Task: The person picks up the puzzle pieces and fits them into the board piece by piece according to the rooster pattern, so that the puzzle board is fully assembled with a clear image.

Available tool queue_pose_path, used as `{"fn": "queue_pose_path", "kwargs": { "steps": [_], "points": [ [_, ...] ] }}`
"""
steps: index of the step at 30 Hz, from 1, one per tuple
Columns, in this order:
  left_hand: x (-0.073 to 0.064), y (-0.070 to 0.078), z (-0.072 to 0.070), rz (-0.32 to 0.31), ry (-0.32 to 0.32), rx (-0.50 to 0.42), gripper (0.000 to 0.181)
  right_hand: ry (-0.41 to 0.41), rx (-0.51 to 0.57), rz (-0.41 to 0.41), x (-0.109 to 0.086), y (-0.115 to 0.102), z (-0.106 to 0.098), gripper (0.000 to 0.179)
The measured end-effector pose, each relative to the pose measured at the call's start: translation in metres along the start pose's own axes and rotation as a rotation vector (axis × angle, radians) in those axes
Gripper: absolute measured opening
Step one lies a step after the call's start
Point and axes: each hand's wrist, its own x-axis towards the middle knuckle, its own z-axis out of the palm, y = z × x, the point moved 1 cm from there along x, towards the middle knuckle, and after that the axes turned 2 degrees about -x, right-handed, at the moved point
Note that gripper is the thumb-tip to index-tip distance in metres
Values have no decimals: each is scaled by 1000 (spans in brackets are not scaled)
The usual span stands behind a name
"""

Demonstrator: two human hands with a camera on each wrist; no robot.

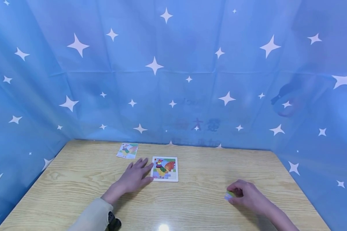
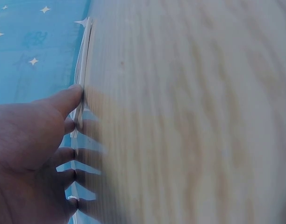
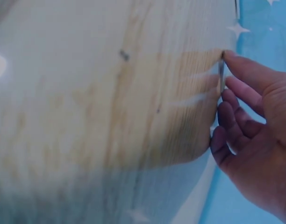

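A small rooster jigsaw puzzle [image 1: 177, 170] in a white-bordered tray lies flat near the middle of the table. My left hand [image 1: 134, 176] rests at its left side, fingers spread, thumb and a fingertip touching the border. In the left wrist view, the thumb of the left hand [image 2: 31, 140] meets the thin tray edge. Well to the right, my right hand [image 1: 248, 195] pinches a puzzle piece [image 1: 228, 195] coloured green and lilac, between thumb and fingers. Edge-on, the thin puzzle piece [image 3: 221, 74] shows by the fingertips of the right hand [image 3: 260, 121], low over the table.
A paper picture card [image 1: 128, 150] with a matching rooster lies behind the left hand. The wooden table [image 1: 196, 205] reaches back to a blue star-patterned curtain [image 1: 188, 106] on three sides. A dark wrist device [image 1: 114, 222] sits by the left sleeve [image 1: 93, 215].
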Motion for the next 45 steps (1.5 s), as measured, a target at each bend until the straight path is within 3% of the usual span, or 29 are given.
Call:
{"fn": "queue_pose_path", "kwargs": {
  "steps": [9,14,21,31,37,45],
  "points": [
    [0,1,-1,-21,-14,4,58,58,45,27,-5,7,0,35],
    [0,0,0,-25,-15,10,58,49,72,29,-5,8,-1,32],
    [0,-2,1,-27,-20,12,59,6,119,97,-1,5,0,34],
    [0,-1,1,-22,-22,2,59,17,191,64,3,-1,3,31],
    [-1,-1,0,-27,-23,7,59,-1,249,46,16,-9,6,19],
    [0,-5,2,16,0,-2,60,21,288,-61,54,-42,25,15]
  ]
}}
